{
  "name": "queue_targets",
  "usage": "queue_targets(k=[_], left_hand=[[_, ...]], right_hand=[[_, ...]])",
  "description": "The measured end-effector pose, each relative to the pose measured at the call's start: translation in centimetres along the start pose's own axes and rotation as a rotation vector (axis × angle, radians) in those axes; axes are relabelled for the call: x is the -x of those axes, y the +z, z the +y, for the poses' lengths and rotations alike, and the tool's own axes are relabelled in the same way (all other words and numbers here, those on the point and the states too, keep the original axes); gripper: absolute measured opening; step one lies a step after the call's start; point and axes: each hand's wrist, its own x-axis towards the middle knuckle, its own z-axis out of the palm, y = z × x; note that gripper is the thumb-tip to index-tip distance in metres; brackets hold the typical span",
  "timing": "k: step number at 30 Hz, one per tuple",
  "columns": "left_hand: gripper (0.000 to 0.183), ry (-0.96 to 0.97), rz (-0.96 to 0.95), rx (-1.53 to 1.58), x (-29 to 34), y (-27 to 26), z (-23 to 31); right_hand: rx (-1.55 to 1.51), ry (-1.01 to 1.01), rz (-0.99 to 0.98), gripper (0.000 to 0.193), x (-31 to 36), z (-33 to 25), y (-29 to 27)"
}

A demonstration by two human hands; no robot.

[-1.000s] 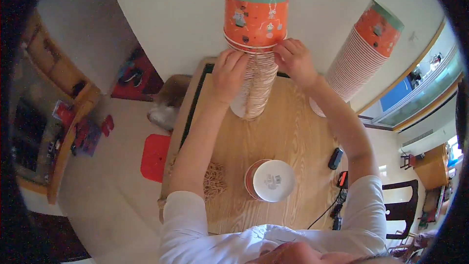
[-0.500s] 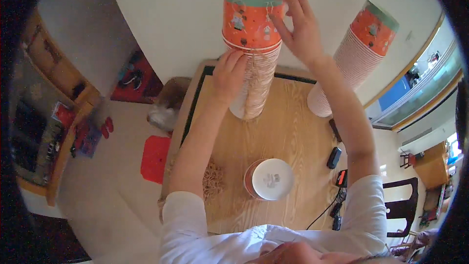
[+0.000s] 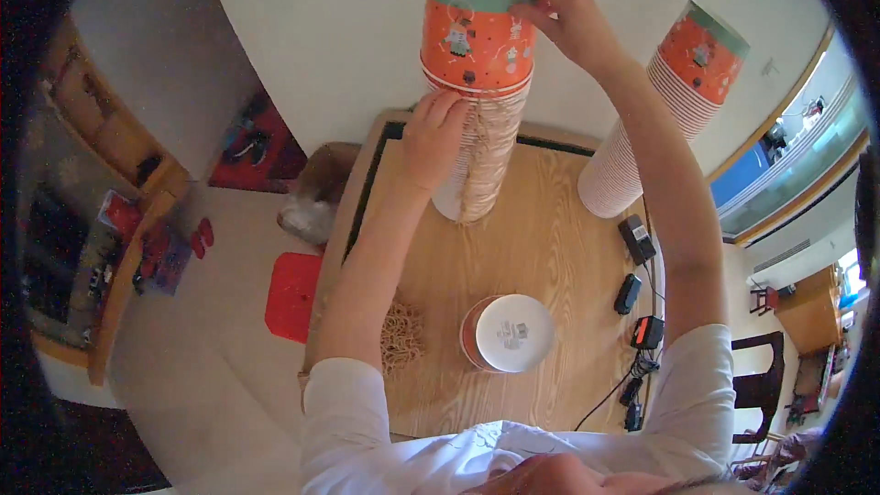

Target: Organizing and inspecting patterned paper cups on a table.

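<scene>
A tall stack of upside-down paper tubs [image 3: 478,41] rises at the table's far side, its top one orange with a green band and small cartoon figures. My right hand [image 3: 568,18] pinches that top tub at its green upper edge. Lower down, at the white rims on the left side, my left hand [image 3: 435,140] has its fingers closed; what lies between them is hidden. Tan rubber bands [image 3: 490,156] hang in a bunch down the front of the stack. Nearer me, a loose pile of similar bands [image 3: 401,335] lies beside my left forearm.
A second tub stack [image 3: 660,110] leans to the right in view, behind my right forearm. Another upturned tub [image 3: 513,334] stands mid-table. Black adapters [image 3: 636,238] and cables line the right edge. A red stool [image 3: 292,297] stands left of the table.
My right hand has moved up the top tub, its spread fingers now closed on the upper edge. The tub has turned slightly and shifted a little right. My left hand stays at the rims.
</scene>
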Motion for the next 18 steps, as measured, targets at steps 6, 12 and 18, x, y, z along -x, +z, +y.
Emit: queue_targets(k=[6,12,18], left_hand=[[0.013,-0.04,-0.028,0.015,0.5,0.1,-0.3],[0.011,0.032,-0.01,0.001,0.0,-0.4,0.1],[0.017,-0.012,-0.117,-0.043,0.2,-1.5,1.3]], right_hand=[[0.008,0.051,-0.027,0.024,0.6,-0.4,0.4],[-0.07,0.082,-0.067,0.022,0.6,-2.1,-0.1],[-0.148,-0.255,0.235,0.021,1.5,-2.1,0.7]])
